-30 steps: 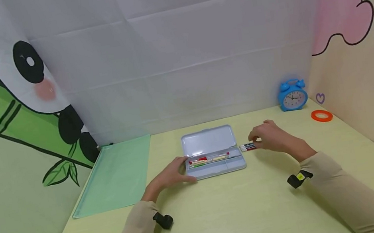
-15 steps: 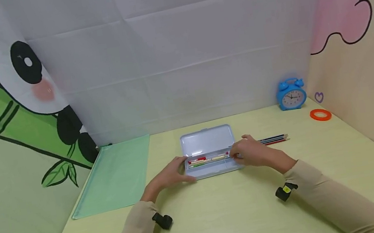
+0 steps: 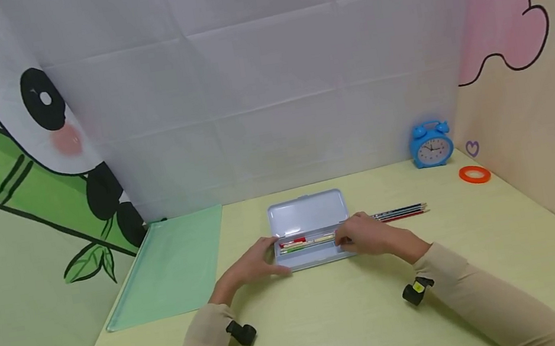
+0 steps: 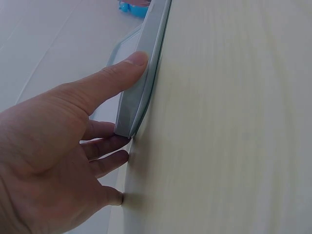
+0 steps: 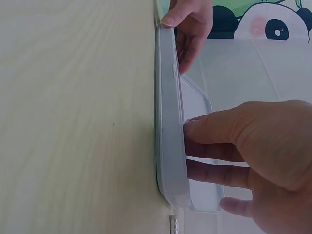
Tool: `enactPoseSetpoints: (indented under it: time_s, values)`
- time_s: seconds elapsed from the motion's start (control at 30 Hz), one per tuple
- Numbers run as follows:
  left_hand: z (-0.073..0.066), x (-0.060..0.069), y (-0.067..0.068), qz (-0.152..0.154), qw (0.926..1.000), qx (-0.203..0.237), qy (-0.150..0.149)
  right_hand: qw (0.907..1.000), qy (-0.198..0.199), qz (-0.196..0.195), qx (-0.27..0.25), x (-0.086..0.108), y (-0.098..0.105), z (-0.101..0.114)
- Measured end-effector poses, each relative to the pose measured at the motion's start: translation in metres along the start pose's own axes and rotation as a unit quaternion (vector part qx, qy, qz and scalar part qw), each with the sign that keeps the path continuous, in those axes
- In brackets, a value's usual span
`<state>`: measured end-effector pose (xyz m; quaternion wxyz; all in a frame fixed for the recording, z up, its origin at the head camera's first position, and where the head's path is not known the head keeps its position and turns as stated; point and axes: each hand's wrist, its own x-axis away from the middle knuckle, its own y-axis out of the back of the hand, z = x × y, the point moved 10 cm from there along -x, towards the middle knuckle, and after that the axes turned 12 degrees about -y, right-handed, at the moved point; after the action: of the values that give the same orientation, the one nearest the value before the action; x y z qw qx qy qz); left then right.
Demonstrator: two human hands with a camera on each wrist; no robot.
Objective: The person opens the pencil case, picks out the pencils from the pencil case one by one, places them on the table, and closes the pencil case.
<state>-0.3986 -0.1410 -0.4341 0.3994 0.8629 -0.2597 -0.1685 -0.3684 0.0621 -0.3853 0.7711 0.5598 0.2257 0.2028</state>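
A pale blue-grey pencil case point(image 3: 307, 214) lies on the table with its lid raised at the back. My left hand point(image 3: 255, 265) holds its left end, the thumb point(image 4: 138, 59) against the front wall and fingers around the end. Several pens point(image 3: 296, 245), with red, yellow and green parts, lie inside the case. Over the case's right half, my right hand point(image 3: 373, 236) reaches in at the pens' right ends. The case's front wall hides its fingertips in the right wrist view, so a grip cannot be made out. Several dark and red pencils point(image 3: 403, 212) lie to the right of the case.
A green translucent folder point(image 3: 173, 266) lies on the left of the table. At the back right stands a blue alarm clock point(image 3: 431, 145), with an orange ring point(image 3: 474, 174) in front of it. A printed cloth hangs behind the table.
My right hand has left the pencils on the table at the right and moved left into the case. My left hand stays on the case's left end.
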Motion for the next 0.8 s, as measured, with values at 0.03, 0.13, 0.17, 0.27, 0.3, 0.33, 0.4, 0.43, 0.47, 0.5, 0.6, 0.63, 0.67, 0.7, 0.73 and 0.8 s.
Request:
enactPoseSetpoints:
  time_s: [0.03, 0.13, 0.17, 0.27, 0.3, 0.33, 0.4, 0.43, 0.47, 0.5, 0.6, 0.63, 0.67, 0.7, 0.73, 0.8]
  values:
    - [0.0, 0.0, 0.0, 0.0, 1.0, 0.0, 0.001, 1.0, -0.002, -0.002, -0.001, -0.001, 0.0, -0.001]
    - [-0.001, 0.001, 0.0, 0.001, 1.0, -0.002, 0.002, 0.9997, -0.009, -0.021, 0.001, -0.006, 0.003, -0.004]
    - [-0.002, 0.001, 0.0, 0.001, 1.0, -0.004, 0.002, 0.9996, -0.012, -0.027, 0.004, -0.009, 0.003, -0.005]
    - [-0.002, 0.0, 0.0, 0.002, 1.0, -0.005, 0.0, 0.9993, -0.017, -0.032, 0.005, -0.015, 0.002, -0.007]
    - [-0.002, 0.0, 0.0, 0.002, 1.0, -0.007, -0.002, 0.9994, -0.018, -0.028, 0.002, -0.017, 0.0, -0.008]
    - [-0.002, 0.0, 0.0, 0.003, 1.0, -0.008, -0.003, 0.9996, -0.02, -0.021, -0.001, -0.019, -0.002, -0.008]
    - [-0.002, -0.001, -0.001, 0.004, 1.0, -0.006, -0.004, 0.9997, -0.021, -0.011, -0.011, -0.022, -0.006, -0.007]
    - [-0.001, -0.001, -0.001, 0.005, 1.0, -0.006, -0.004, 0.9997, -0.019, -0.01, -0.013, -0.024, -0.008, -0.006]
    - [-0.001, -0.001, -0.001, 0.004, 1.0, -0.007, -0.004, 0.9997, -0.02, -0.008, -0.015, -0.025, -0.009, -0.006]
    - [-0.001, -0.001, -0.001, 0.004, 1.0, -0.008, -0.004, 0.9997, -0.02, -0.01, -0.014, -0.025, -0.01, -0.005]
    - [-0.002, -0.001, 0.0, 0.002, 0.9999, -0.01, -0.003, 0.9996, -0.022, -0.014, -0.008, -0.027, -0.011, -0.003]
    - [-0.001, -0.002, 0.0, 0.002, 0.9999, -0.012, -0.003, 0.9996, -0.024, -0.013, -0.006, -0.028, -0.012, -0.003]
    - [-0.001, -0.002, 0.0, 0.0, 0.9999, -0.012, -0.004, 0.9996, -0.027, -0.01, -0.006, -0.029, -0.013, -0.003]
    - [0.0, -0.002, 0.0, 0.0, 0.9999, -0.013, -0.004, 0.9995, -0.029, -0.008, -0.007, -0.029, -0.014, -0.004]
    - [0.0, -0.002, 0.0, -0.001, 0.9999, -0.014, -0.004, 0.9994, -0.033, -0.004, -0.009, -0.03, -0.015, -0.004]
    - [0.0, -0.001, 0.0, -0.002, 0.9999, -0.013, -0.005, 0.9991, -0.04, 0.004, -0.012, -0.031, -0.016, -0.005]
